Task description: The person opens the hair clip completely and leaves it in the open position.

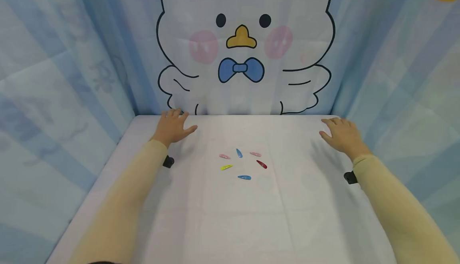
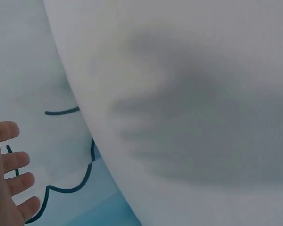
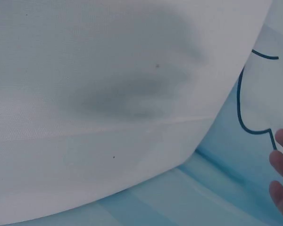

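Observation:
Several small snap hair clips lie in a loose cluster on the white table. At the cluster's far side are a pink clip (image 1: 224, 156), a blue clip (image 1: 239, 153) and another pink clip (image 1: 255, 154). Nearer are a yellow clip (image 1: 226, 167), a red clip (image 1: 261, 164) and a second blue clip (image 1: 244, 177). My left hand (image 1: 173, 127) is spread over the table's far left, fingers apart and holding nothing. Over the far right, my right hand (image 1: 341, 136) is likewise spread with nothing in it. Only fingertips (image 3: 280, 165) show in the right wrist view.
The white table (image 1: 230, 232) has faint cloth creases and ends at a far edge. Behind it hangs a curtain (image 1: 305, 36) with a cartoon bird in a blue bow tie. Blue and white curtains (image 1: 54, 96) also close in both sides. Black wrist cameras (image 1: 168, 161) sit under both sleeves.

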A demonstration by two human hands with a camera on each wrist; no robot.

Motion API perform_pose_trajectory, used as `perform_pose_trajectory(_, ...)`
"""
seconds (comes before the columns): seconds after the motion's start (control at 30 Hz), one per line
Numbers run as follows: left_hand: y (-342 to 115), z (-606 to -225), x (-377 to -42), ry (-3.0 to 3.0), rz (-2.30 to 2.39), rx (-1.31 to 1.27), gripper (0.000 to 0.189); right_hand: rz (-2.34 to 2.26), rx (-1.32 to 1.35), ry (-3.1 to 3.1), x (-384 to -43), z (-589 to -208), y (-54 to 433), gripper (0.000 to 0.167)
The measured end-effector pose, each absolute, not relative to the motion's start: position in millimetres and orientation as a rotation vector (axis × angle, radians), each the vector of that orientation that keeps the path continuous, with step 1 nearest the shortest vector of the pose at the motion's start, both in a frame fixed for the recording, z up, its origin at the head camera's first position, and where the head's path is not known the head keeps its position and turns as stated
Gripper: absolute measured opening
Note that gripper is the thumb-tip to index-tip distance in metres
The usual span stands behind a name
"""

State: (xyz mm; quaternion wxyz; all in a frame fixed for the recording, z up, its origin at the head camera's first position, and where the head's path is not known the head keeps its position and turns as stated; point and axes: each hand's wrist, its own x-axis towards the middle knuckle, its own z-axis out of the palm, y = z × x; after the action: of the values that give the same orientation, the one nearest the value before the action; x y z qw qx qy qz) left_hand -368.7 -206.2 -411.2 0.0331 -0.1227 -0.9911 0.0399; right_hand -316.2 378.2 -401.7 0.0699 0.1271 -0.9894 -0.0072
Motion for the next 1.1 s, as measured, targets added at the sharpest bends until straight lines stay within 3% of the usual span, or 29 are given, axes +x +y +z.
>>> perform_pose_trajectory(0.13,-192.8,-411.6,-364.9,-3.07,0.074,-0.469,0.074,-0.031,0.5,-2.817,-310.6,-399.6,372.4,0.031)
perform_pose_trajectory(0.27,-169.6,-415.1,-355.9,-3.134,0.039,-0.57,0.056,0.01,0.569,-2.704,-303.0,-400.3,360.3,0.02)
perform_pose_trajectory(0.53,-107.5,-434.2,-329.1,-3.331,-0.318,-0.715,0.03,0.13,0.58,-2.653,-284.6,-398.9,327.4,0.021)
perform_pose_trajectory(0.77,-74.7,-455.1,-307.0,-3.332,-0.34,-0.861,0.027,0.212,0.628,-2.593,-261.1,-393.2,306.1,0.019)
perform_pose_trajectory(1.1,-58.9,-467.5,-294.9,-3.327,-0.247,-0.847,0.024,0.284,0.676,-2.575,-232.1,-404.3,292.8,0.015)
